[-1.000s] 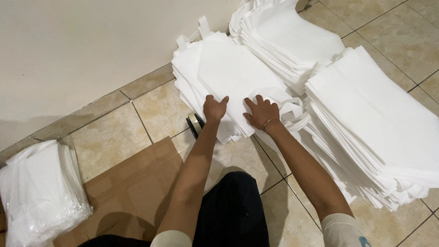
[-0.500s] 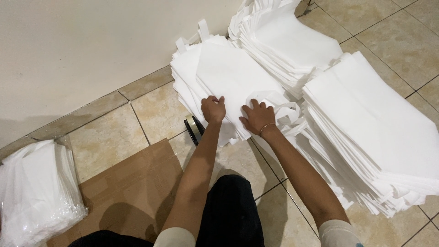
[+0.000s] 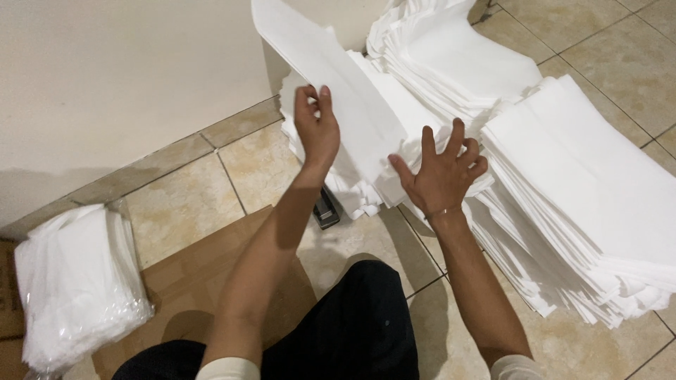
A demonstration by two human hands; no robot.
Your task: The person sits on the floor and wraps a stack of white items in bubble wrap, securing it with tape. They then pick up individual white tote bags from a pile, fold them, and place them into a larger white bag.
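My left hand (image 3: 317, 127) is raised and grips the near edge of a white fabric sheet (image 3: 331, 77), which is lifted off the middle stack (image 3: 394, 119) and tilts up toward the wall. My right hand (image 3: 442, 172) is spread, fingers apart, pressing on the lower end of that sheet and the stack under it. The stack sits on the tiled floor against the wall, in front of my knees.
A large stack of white sheets (image 3: 584, 211) lies to the right, another (image 3: 458, 56) behind it. A small dark stapler-like tool (image 3: 325, 207) rests on the floor under my left forearm. A plastic-wrapped white bundle (image 3: 74, 288) sits at left beside flat brown cardboard (image 3: 190, 281).
Both hands had been pressing flat on the middle stack. Now my left hand has risen with the top sheet, lifting it up toward the wall, and my right hand has opened wide.
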